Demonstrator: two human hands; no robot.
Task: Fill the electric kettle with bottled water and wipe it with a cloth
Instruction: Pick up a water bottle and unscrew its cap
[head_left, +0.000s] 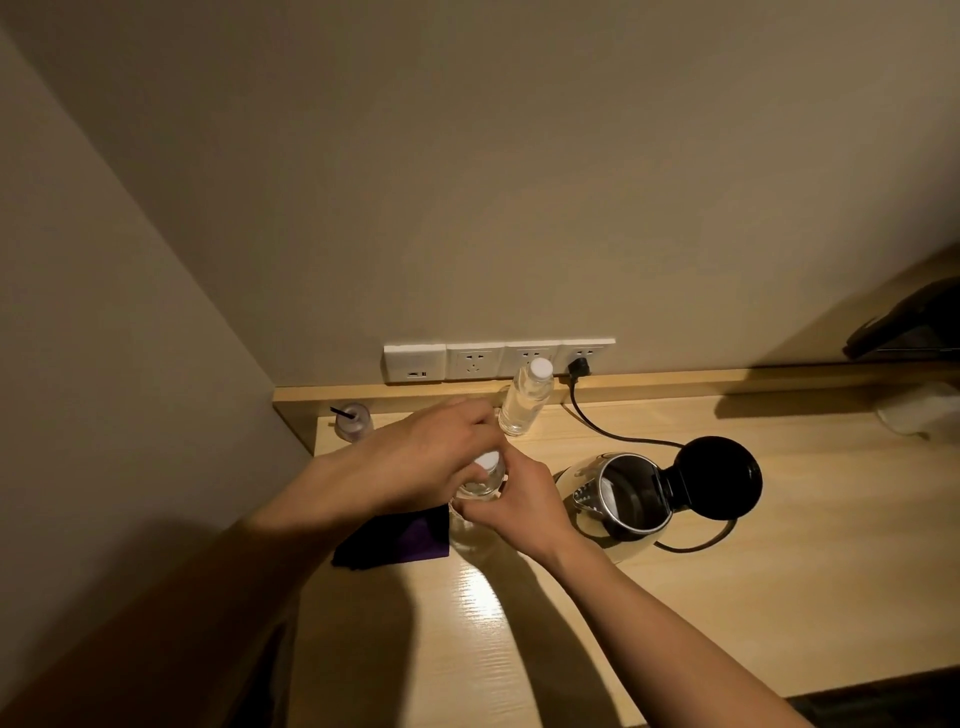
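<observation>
A clear water bottle (475, 519) with a white cap stands on the wooden desk (727, 597). My right hand (519, 506) grips its body below the neck. My left hand (436, 457) closes its fingers around the white cap from above. The electric kettle (631, 499) stands just right of my hands, its black lid (719, 478) flipped open. A dark purple cloth (400, 538) lies folded on the desk under my left wrist. A second, capped water bottle (525, 397) stands by the wall.
A row of wall sockets (496, 361) sits above the desk's back ledge; the kettle's black cord (597, 423) is plugged into the rightmost one. A small glass jar with a black stick (353, 420) stands at back left. A dark object (909, 327) lies at far right.
</observation>
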